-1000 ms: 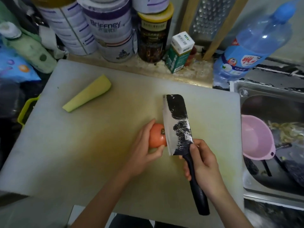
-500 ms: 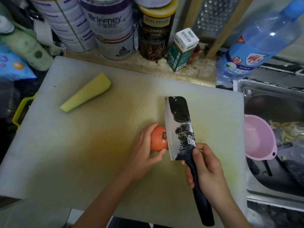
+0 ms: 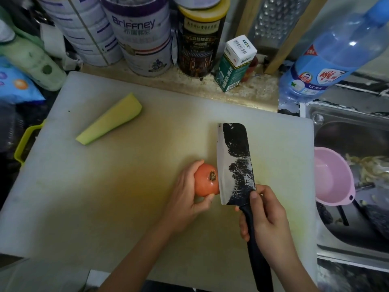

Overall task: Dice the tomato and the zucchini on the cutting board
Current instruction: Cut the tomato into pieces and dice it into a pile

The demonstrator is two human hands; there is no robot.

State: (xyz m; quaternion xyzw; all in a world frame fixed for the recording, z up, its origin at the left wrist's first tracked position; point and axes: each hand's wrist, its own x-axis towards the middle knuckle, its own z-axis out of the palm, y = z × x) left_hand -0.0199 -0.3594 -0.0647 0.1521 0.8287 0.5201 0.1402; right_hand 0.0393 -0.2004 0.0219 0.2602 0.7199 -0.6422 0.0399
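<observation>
Tomato: whole, stem scar facing the blade, resting on the cutting board right of centre
Left hand: cupped round the tomato from its left side, with the thumb at the near edge and the fingers curling over the far side
Cleaver: blade tilted, its edge against the tomato's right side at the stem end; whether it has entered the flesh cannot be told
Right hand: wrapped round the black handle just behind the blade, one digit reaching up to the blade's heel
Zucchini: one pale wedge lying at the board's far left, well apart from both hands
Back edge: tins, a green-and-white carton and a blue water bottle standing beyond the board
Sink: just right of the board — a pink bowl sits inside it
</observation>
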